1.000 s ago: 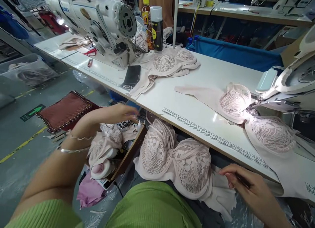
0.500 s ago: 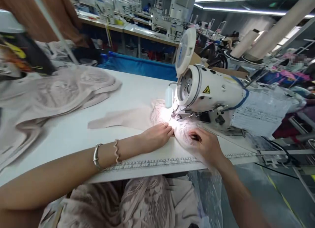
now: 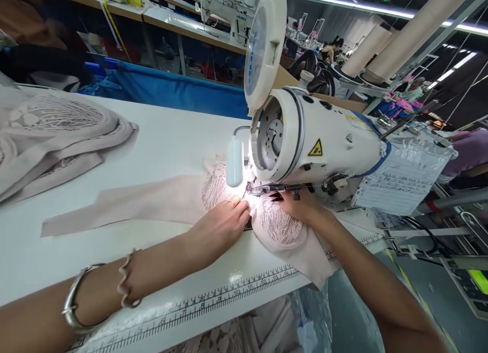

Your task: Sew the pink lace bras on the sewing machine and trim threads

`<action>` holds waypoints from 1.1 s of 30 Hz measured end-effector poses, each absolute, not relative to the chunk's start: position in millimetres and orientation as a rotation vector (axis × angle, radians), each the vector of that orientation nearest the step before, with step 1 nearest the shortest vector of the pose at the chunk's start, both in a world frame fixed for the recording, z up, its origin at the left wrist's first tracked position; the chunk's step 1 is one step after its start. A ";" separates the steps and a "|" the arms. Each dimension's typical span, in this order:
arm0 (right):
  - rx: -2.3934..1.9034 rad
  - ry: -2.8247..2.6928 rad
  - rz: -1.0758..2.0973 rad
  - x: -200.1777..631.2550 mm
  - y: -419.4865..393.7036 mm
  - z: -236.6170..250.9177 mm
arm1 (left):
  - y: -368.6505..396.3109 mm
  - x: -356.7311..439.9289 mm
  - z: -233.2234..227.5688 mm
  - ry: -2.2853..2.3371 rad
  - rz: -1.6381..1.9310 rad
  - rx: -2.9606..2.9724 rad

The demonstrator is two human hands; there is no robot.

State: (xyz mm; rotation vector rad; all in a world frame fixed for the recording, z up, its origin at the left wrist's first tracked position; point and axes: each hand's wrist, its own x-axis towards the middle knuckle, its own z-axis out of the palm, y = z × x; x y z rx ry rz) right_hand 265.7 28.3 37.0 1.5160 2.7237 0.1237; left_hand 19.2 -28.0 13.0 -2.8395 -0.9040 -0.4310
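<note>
- Head view: your left hand lies flat on the lace bra at the centre of the frame, palm down, fingers pressed together and pointing toward the needle area of the sewing machine.
- Your left fingertips press the fabric just left of the presser foot, under the bright work light; the lace cup on that side shows just above them.
- Your right hand rests on the far side of the same bra, right of centre, its fingers tucked close under the machine head. You cannot tell whether they pinch the fabric or only press it, as the machine hides the tips.
- The bra lies between your two hands: one lace cup bulges below your right hand, and its plain beige wing stretches away left across the white table.
- Its lower edge hangs over the table's front edge, past the printed ruler strip.
- Your left wrist carries a silver bangle and a wavy bracelet, at lower left.
- A pile of finished bras sits at the left edge of the frame, well apart from your hands.
- A paper sheet is taped to the machine arm at the right.
</note>
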 end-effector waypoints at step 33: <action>1.324 2.799 -0.164 249.6 4.2 41.5 | 7.2 -3.6 8.4 -1.043 -0.701 -2.917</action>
